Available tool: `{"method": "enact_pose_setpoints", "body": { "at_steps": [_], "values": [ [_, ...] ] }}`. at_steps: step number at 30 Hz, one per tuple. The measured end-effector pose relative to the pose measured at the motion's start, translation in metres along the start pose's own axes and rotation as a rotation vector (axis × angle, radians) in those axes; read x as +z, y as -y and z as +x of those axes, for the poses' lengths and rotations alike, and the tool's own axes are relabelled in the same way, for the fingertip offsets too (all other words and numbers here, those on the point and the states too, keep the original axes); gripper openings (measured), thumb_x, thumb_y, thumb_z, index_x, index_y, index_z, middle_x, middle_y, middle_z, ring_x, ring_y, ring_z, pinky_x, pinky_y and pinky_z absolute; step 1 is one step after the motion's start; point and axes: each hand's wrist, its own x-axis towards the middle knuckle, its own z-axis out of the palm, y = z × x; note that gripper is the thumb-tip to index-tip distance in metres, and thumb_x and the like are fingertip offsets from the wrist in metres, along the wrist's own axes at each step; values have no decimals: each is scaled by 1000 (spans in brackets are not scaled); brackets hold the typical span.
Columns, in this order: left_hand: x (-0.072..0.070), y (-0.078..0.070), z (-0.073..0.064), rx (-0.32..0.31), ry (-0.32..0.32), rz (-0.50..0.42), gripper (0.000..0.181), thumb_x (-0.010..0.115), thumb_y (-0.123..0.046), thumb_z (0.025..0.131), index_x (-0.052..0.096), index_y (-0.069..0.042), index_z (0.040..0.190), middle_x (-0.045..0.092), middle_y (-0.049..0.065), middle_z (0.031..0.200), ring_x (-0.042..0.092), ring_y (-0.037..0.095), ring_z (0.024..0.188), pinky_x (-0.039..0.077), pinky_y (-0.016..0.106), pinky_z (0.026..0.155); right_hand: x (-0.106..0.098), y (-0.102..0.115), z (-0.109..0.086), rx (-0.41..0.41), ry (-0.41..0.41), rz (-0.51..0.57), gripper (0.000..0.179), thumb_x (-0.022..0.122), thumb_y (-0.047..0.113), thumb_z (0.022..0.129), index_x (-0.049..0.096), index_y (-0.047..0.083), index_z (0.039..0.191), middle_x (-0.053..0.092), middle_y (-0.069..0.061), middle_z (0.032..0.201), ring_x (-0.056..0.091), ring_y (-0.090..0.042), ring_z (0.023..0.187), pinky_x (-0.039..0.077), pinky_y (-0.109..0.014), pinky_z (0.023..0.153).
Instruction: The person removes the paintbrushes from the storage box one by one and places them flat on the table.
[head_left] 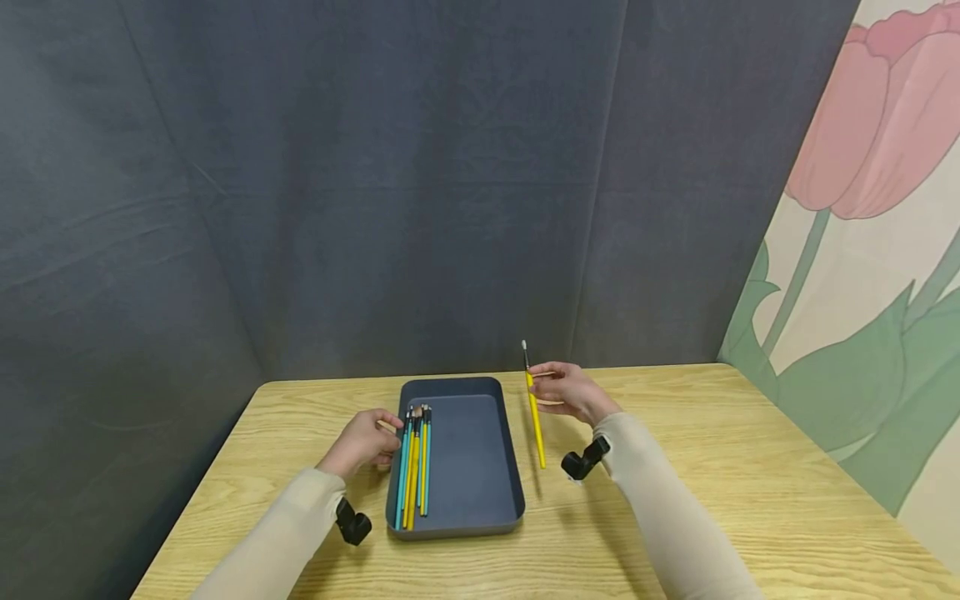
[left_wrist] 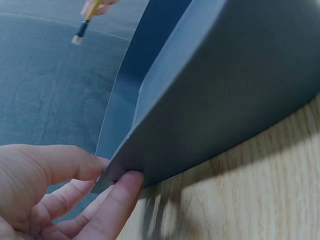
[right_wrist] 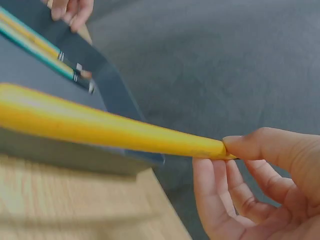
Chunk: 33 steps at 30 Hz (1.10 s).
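Note:
A dark grey rectangular tray point(head_left: 468, 467) stands on the table. Along its left side lie several paintbrushes point(head_left: 414, 475) with yellow and turquoise handles, bristles toward the far end. My left hand point(head_left: 367, 442) pinches the tray's left rim between thumb and fingers, as the left wrist view shows close up. To the right of the tray, my right hand point(head_left: 566, 390) holds up a yellow paintbrush point(head_left: 536, 425) by thumb and fingertips. Its pale bristles point up and away, and the handle end hangs down toward me. The brush's shadow falls on the wood below it.
The light wooden table point(head_left: 675, 450) reaches back to a dark grey cloth point(head_left: 420, 192). On the right is a wall point(head_left: 862, 275) painted with a pink tulip and green leaves. A small black camera point(head_left: 352, 522) is strapped to each sleeve.

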Motion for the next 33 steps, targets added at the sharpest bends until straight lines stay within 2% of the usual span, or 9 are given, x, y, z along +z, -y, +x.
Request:
{"method": "enact_pose_setpoints", "body": {
  "at_steps": [5,12,20,26,33],
  "values": [
    [-1,2,2,-14,2,3,33,64,4,81,59,1,114,62,13,89,59,19,71,56,34,63,-5,-16,5,45,-7,-13,41,54,3,96,44,-5,135,63,-10,101,64,-8,78,57,-33,78],
    [-1,3,3,-14,-1,-8,33,64,4,81,59,1,114,61,13,88,59,18,69,56,34,63,-1,-38,11,73,9,-34,42,55,-1,93,46,-8,134,65,-15,102,63,-9,75,57,-37,79],
    [-1,3,4,-25,-1,-1,32,63,4,82,59,0,114,61,12,89,59,18,71,56,33,63,7,-50,14,60,49,-42,33,62,-2,86,56,-5,118,61,-6,81,60,-11,66,58,-30,66],
    [-1,4,3,-12,-2,-12,33,64,5,81,59,1,114,61,12,88,59,18,69,56,34,63,17,-53,19,133,-22,-115,36,56,-9,85,51,-8,121,58,-4,76,55,-9,58,55,-26,59],
    [0,3,2,5,-1,-17,33,63,6,80,59,2,112,61,12,85,58,18,66,55,35,61,24,-53,20,179,-58,-160,35,59,-10,85,54,-6,119,57,-4,72,53,-10,56,54,-26,58]
  ]
}}
